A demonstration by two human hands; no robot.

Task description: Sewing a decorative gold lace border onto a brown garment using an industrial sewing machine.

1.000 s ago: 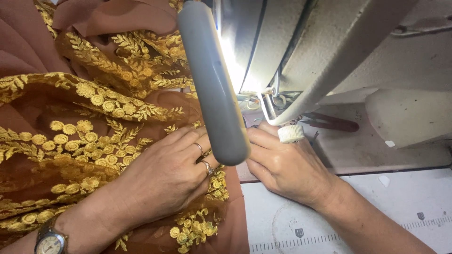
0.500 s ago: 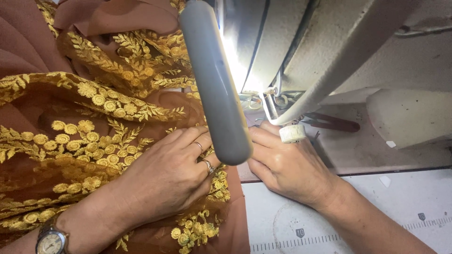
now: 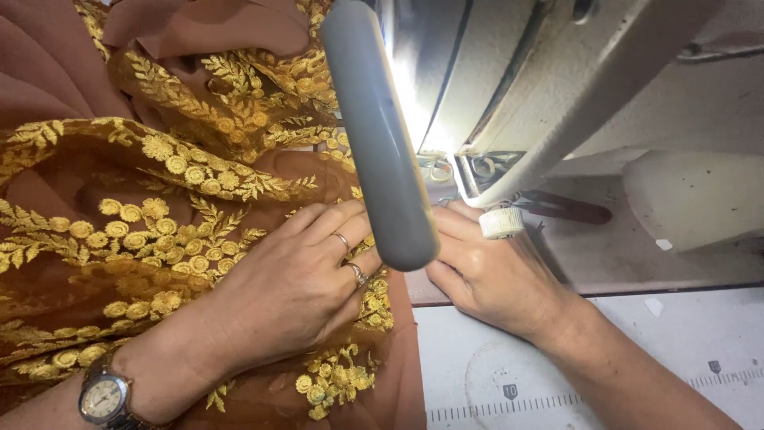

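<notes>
The left hand lies flat on the brown fabric, fingers stretched out and close together, palm down — it grips nothing but presses the cloth against the surface, which reads as a way to keep the slippery, gold-embroidered net from bunching. Two rings sit on its fingers and a wristwatch shows at about 7 o'clock in the view. The fabric fills the whole left half, heaped in loose folds toward 10 and 11 o'clock, with its near edge running under the left hand toward the needle area.

The right hand rests just beside the left, at roughly 4 o'clock from the grey tube-shaped lamp that hangs across the middle of the view. Its fingers are partly curled and reach forward under the lamp, so their tips are hidden; I cannot tell whether they pinch the cloth edge or only steady it. The hand sits on the bare surface, right of the cloth, likely so that each hand guards one side of the seam line.

Above them the head of the white sewing machine leans over at 1 o'clock, lit brightly near the presser foot. A small white ribbed knob touches or nearly touches the right hand's knuckles. A printed ruler scale runs along the surface at 5 o'clock.
</notes>
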